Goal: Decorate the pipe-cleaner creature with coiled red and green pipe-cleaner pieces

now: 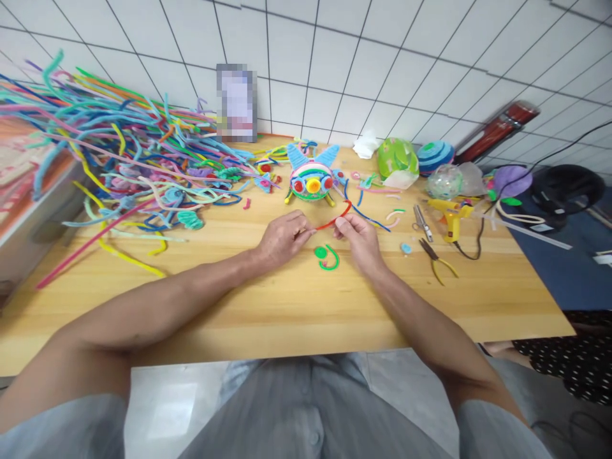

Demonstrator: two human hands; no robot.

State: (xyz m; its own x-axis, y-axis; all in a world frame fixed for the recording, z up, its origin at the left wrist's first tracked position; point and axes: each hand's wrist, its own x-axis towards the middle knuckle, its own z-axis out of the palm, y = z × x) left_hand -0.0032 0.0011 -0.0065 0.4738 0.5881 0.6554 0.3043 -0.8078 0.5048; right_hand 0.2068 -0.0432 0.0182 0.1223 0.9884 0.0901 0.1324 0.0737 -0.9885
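Observation:
A short red pipe cleaner (329, 223) is stretched between my two hands above the table. The fingers of my left hand (285, 239) pinch its left end. My right hand (359, 242) grips it farther right between thumb and fingers, and its tip curls up beyond them. Just behind my hands stands a colourful pipe-cleaner figure (313, 173) with blue ears, red and yellow discs and yellow feet. In front of my hands, a green coiled disc (320, 253) lies beside a curved green pipe cleaner (336, 261).
Many loose pipe cleaners (157, 159) heap up at the left. Rightward lie pliers (437, 260), scissors (423, 223) and a yellow glue gun (449, 217) with a cord. Green (396, 159) and blue (435, 155) balls sit behind. A phone-like object (238, 105), blurred out, leans on the tiled wall.

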